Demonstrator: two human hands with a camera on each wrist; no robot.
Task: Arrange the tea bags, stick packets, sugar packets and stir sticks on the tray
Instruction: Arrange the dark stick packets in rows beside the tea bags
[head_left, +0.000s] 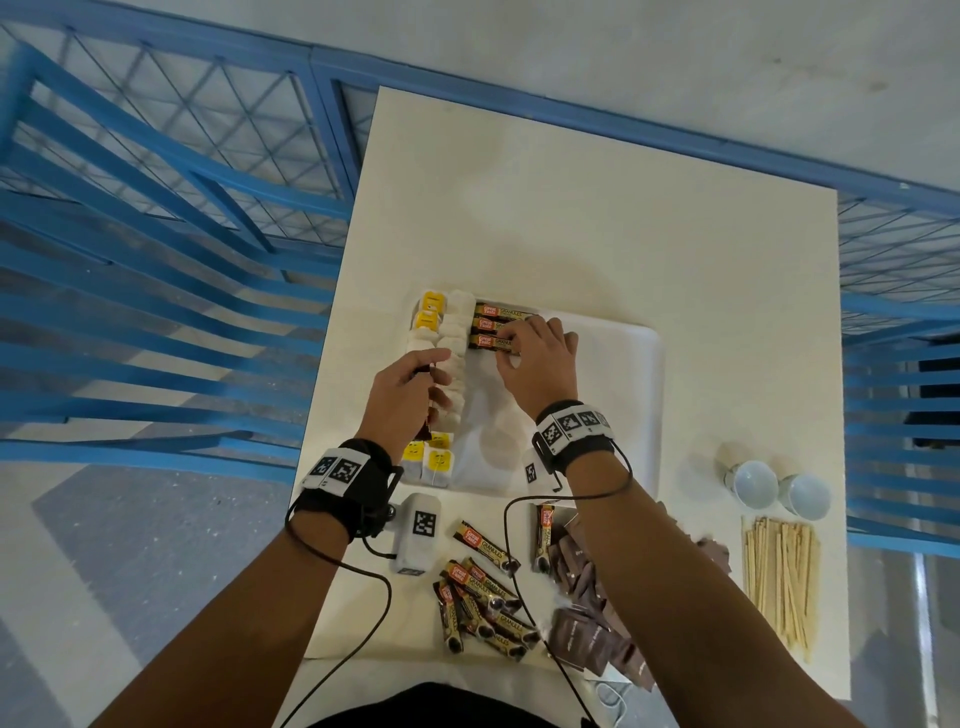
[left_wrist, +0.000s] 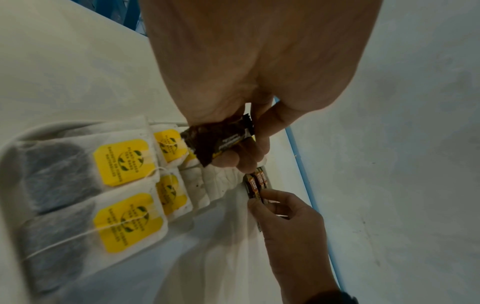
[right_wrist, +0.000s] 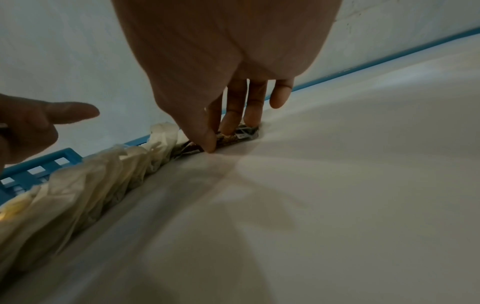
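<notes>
Head view only: the loose heap of brown-and-gold stick packets (head_left: 480, 597), the dark brown square sugar packets (head_left: 597, 623), the bundle of pale wooden stir sticks (head_left: 782, 582) and two small white cups (head_left: 779, 491) lie on the cream table (head_left: 623, 218) on the near side of both wrists — neither wrist camera catches them.
Left wrist view only: the yellow printed tags on the white paper tea bags (left_wrist: 85, 185), and the left hand (left_wrist: 241, 127) with fingers curled around one dark stick packet (left_wrist: 221, 139), held just above the tea bag row.
Right wrist view only: the thumb and fingertips (right_wrist: 233, 123) of the right hand (right_wrist: 228, 115) pinching the nearest packet in the row of three placed stick packets (head_left: 493, 327) at the far end of the white rectangular tray (head_left: 639, 374).
Thing against hand: the row sits directly under the right fingers, just beyond the left hand's knuckles; the tea bags run along the tray's left side, beside the left hand.
Hard to make out: the row's right ends are covered by the right hand — print on the held packet is blurred.
</notes>
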